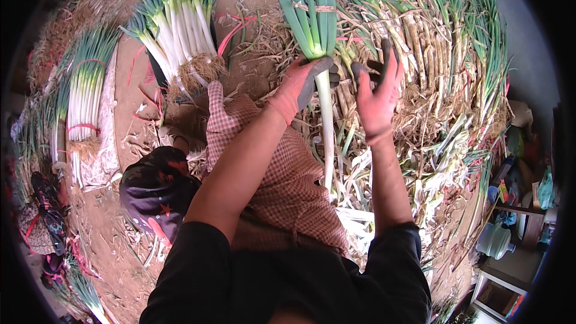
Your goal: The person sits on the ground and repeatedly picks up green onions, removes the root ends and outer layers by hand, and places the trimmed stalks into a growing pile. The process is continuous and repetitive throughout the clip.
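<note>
My left hand (306, 78), in a pink and dark-coated work glove, grips a large green onion (325, 112) just below where its leaves fan out. The white stalk hangs down past my checked apron (279, 157), and its green leaves point away from me. A dry strip of leaf clings across the greens. To the right of the stalk, my right hand (380, 92) wears a matching glove; its fingers are spread and hold nothing. Beyond that hand lies a big row of unpeeled green onions (423, 49) with brown, dry outer skins and roots.
Peeled white-stemmed green onions (182, 27) rest in a pile at the upper left. A tied bundle (85, 94) lies on a pale sheet farther left. Stripped husks (360, 216) cover the ground beside my apron. A water jug (494, 240) stands near shelving at right; another person (42, 216) is at far left.
</note>
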A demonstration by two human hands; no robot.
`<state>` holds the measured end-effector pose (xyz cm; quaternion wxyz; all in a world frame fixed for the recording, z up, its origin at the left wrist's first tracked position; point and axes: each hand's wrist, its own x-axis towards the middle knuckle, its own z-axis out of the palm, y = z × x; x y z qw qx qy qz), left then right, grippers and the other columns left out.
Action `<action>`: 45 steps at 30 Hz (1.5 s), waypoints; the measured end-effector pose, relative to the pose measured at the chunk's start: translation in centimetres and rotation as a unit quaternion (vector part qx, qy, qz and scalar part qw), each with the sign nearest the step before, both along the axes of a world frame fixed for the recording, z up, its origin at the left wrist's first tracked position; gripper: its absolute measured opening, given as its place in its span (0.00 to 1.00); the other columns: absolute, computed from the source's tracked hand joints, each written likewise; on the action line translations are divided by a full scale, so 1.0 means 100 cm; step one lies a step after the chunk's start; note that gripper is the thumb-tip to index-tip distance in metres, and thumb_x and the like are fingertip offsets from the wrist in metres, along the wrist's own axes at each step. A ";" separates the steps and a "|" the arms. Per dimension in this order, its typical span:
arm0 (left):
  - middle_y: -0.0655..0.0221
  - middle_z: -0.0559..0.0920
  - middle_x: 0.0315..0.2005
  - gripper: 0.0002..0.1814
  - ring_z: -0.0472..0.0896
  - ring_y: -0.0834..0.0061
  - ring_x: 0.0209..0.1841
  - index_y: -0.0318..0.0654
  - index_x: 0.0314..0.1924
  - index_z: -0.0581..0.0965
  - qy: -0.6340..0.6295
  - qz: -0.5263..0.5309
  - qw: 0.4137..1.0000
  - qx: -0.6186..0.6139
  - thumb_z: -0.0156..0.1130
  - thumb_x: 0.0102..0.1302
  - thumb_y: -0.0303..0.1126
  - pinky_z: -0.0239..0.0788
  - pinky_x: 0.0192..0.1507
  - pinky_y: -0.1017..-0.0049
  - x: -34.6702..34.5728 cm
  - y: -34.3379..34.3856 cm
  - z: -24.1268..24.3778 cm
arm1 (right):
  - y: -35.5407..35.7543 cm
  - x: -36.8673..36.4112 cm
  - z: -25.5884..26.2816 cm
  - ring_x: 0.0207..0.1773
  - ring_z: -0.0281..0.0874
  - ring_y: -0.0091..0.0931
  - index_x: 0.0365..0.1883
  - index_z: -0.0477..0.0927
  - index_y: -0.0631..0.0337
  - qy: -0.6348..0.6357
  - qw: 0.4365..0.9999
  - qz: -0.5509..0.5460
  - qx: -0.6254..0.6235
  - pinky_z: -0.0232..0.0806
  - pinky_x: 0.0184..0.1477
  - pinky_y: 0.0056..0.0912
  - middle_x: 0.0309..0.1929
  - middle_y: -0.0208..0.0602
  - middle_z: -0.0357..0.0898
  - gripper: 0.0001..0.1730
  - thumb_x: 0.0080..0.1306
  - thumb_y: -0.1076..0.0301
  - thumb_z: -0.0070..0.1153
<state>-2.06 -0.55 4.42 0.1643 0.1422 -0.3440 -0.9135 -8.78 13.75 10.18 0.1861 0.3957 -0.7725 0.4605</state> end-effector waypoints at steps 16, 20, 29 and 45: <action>0.64 0.80 0.31 0.15 0.80 0.70 0.33 0.35 0.44 0.75 -0.045 0.059 0.997 0.000 0.64 0.60 0.34 0.76 0.38 0.69 0.001 0.000 0.006 | 0.102 -0.143 -0.040 0.51 0.76 0.37 0.55 0.73 0.51 -0.022 0.904 -0.341 0.258 0.69 0.51 0.38 0.52 0.45 0.76 0.18 0.69 0.59 0.45; 0.67 0.80 0.31 0.19 0.80 0.71 0.31 0.39 0.43 0.76 -0.026 0.047 0.997 0.058 0.68 0.57 0.42 0.75 0.35 0.70 0.007 -0.009 0.005 | 0.117 -0.065 -0.090 0.61 0.67 0.36 0.67 0.59 0.59 -0.182 0.972 0.031 0.147 0.62 0.61 0.35 0.59 0.47 0.70 0.31 0.69 0.58 0.48; 0.67 0.78 0.31 0.18 0.79 0.69 0.32 0.41 0.42 0.73 0.108 0.114 0.982 0.106 0.63 0.61 0.46 0.74 0.37 0.68 0.021 -0.055 0.024 | 0.177 0.107 -0.164 0.53 0.71 0.31 0.56 0.68 0.68 -0.491 0.808 0.220 0.239 0.62 0.58 0.31 0.49 0.40 0.73 0.23 0.62 0.77 0.53; 0.71 0.73 0.25 0.10 0.72 0.76 0.25 0.41 0.35 0.71 -0.035 0.089 0.990 0.103 0.61 0.62 0.37 0.72 0.32 0.71 -0.003 -0.023 -0.007 | 0.037 0.080 -0.069 0.28 0.75 0.22 0.54 0.69 0.66 -0.654 0.701 0.279 0.052 0.67 0.30 0.22 0.32 0.36 0.78 0.17 0.67 0.71 0.48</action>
